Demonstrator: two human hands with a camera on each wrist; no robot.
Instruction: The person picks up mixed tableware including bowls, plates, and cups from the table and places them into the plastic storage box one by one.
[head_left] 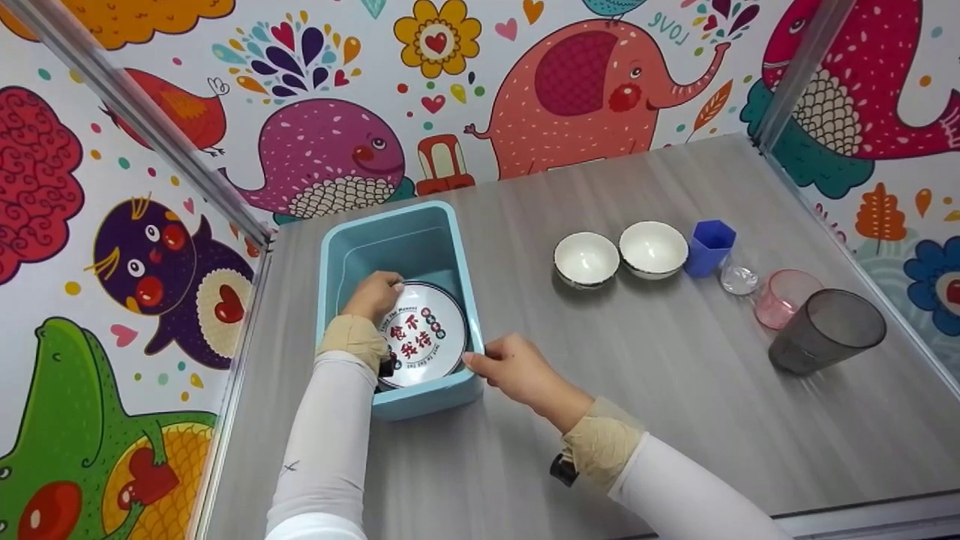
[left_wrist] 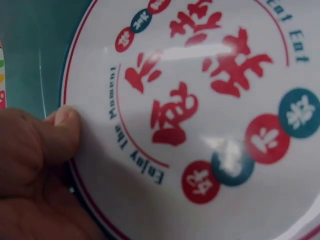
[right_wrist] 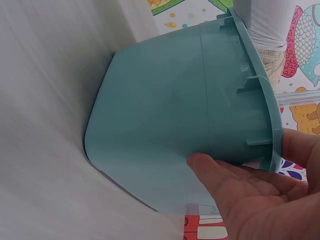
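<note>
Left hand [head_left: 373, 295] pinches the plate [head_left: 420, 336]; right hand [head_left: 523, 369] grips the bin [head_left: 427, 400]; plate looks hard, slippery; best held by its edge.

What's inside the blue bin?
A white plate, printed side up, its edge held by the left hand. Whatever lies under the plate is covered and can't be seen.

Booth-like setting, cartoon-printed walls [head_left: 435, 90], metal posts [head_left: 799, 71]

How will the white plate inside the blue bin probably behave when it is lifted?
The plate is probably stiff: its round edge shows no sag. Its shiny face may be slippery for the left hand. Tilted, it might knock the bin, whose wall is close.
</note>
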